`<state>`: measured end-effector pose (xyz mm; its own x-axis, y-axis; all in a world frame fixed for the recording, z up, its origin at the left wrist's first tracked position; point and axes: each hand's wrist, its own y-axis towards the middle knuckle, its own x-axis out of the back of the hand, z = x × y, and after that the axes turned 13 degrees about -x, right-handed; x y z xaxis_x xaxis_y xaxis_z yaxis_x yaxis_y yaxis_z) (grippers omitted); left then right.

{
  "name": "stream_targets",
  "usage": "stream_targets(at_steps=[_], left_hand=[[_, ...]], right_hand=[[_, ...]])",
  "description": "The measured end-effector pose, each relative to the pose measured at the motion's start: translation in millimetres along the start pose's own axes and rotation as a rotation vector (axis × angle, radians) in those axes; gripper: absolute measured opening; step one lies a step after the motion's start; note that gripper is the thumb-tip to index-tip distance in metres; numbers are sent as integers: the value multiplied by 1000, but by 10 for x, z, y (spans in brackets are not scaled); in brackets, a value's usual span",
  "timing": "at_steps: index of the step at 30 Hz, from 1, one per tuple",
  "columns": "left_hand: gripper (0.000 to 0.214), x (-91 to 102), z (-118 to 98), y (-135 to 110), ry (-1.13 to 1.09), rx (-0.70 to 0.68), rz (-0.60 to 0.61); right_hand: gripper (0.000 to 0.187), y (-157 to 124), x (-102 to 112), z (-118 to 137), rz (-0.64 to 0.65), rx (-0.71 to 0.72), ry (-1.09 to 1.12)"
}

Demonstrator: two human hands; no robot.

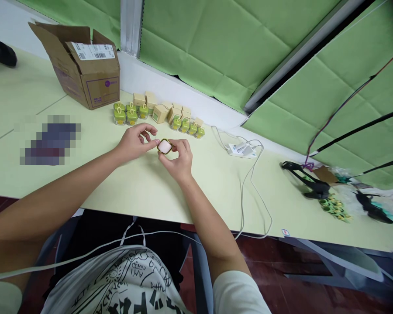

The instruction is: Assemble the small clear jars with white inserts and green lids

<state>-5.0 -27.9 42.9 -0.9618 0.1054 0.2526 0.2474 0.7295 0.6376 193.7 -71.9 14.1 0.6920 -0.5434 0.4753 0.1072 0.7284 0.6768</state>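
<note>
Over the table in front of me, my right hand (179,160) grips a small square jar-like piece (164,146) with a pale pinkish face and a dark yellow-green rim. Its thumb and fingers pinch the right and lower sides, and the pale face is turned up toward me. My left hand (136,142) is at the left of the piece, its thumb tip at the near edge and the other fingers lifted and apart. Beyond my hands stand small clear jars with green lids and loops, one group on the left (131,116) and another on the right (184,126).
Small cardboard boxes (160,113) stand among the jars by the wall. An open carton (103,89) is at the back left, near a blurred dark patch (52,141). White cables (243,200) run from a power strip (240,150). Black straps (309,181) lie at right.
</note>
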Motion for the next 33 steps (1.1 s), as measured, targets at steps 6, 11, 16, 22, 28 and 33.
stream_targets(at_steps=[6, 11, 16, 22, 28, 33], left_hand=[[51, -51, -69, -52, -20, -19, 89], [48, -62, -79, -74, -35, -7, 117], [39, -45, 61, -27, -30, -13, 23], [33, 60, 271, 51, 152, 21, -74], [72, 119, 501, 21, 413, 29, 161], [71, 71, 667, 13, 390, 25, 260]], right_hand=[[37, -10, -8, -13, 48, -15, 5], [34, -6, -4, -27, 29, 1, 10], [34, 15, 0, -24, -17, 23, -17], [37, 37, -8, -68, -9, -74, 36], [40, 58, -43, -136, 51, -303, 185], [47, 87, -62, -86, 165, -575, 434]])
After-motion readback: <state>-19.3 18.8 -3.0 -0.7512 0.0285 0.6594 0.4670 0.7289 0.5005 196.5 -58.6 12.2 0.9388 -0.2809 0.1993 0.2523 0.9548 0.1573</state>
